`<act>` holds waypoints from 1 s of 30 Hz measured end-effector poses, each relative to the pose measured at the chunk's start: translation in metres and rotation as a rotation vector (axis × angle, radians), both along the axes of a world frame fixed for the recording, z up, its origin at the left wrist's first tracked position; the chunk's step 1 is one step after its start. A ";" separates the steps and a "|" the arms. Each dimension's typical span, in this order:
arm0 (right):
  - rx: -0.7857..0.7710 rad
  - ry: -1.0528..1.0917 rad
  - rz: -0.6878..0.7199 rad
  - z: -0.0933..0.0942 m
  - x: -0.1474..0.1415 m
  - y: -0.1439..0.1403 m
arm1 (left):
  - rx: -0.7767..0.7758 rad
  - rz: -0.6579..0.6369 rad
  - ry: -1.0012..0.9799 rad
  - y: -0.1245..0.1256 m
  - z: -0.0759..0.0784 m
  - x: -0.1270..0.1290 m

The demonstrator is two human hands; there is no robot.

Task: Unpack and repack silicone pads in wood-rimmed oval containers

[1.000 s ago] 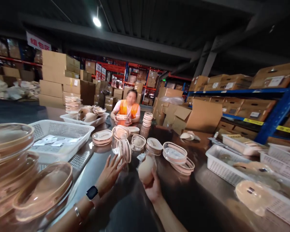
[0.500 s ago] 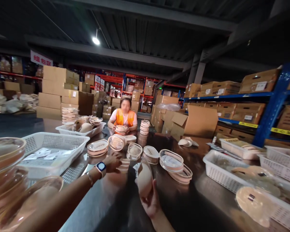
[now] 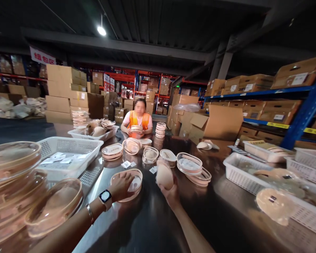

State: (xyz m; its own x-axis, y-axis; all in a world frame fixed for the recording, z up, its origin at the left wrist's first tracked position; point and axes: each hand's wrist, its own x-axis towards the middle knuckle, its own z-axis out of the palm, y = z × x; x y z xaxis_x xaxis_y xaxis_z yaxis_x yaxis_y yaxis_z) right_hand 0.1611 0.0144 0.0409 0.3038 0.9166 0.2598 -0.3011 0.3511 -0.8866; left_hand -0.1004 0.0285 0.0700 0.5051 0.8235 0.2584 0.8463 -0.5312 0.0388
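My left hand (image 3: 123, 187), with a watch at the wrist, lies over an oval peach-coloured box (image 3: 140, 175) on the dark table, fingers across its near-left part and thumb along the side. A white label shows inside it. In my right hand (image 3: 171, 191) is a beige bra pad (image 3: 164, 174), held upright above the table by fingers and thumb. Just beyond my hands sit more oval boxes: one with a clear cover and a pad inside (image 3: 150, 155), a lettered one (image 3: 168, 157), and a stacked pair (image 3: 189, 163) to the right. Small white cards (image 3: 126, 164) lie between them.
Stacked clear-covered boxes (image 3: 14, 158) stand close at left, beside a white basket (image 3: 94, 149) of cards. At right, a white basket (image 3: 230, 168) holds bagged pads. Across the table sits a co-worker (image 3: 139, 119) in an orange vest, holding a box.
My left hand has come nearer with the oval box, which now rests before me. My right hand still holds the pad, now turned more upright. The view has shifted slightly.
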 end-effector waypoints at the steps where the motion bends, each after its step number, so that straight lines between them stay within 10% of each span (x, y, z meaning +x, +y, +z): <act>1: 0.041 -0.087 -0.036 -0.001 0.002 0.000 | -0.007 -0.024 0.003 -0.002 0.001 0.001; 8: 0.546 -1.170 0.080 -0.012 0.010 -0.001 | 0.004 -0.055 -0.006 -0.016 0.019 -0.009; 14: 0.806 -1.551 -0.047 -0.003 -0.001 -0.007 | 0.003 0.033 0.013 -0.035 0.015 0.014; 23: 0.774 -1.554 -0.123 0.007 -0.001 -0.015 | -0.046 -0.104 -0.114 -0.043 0.023 0.045; 30: 0.503 -0.966 -0.016 -0.003 0.000 -0.009 | -0.129 -0.333 -0.319 -0.049 0.063 0.043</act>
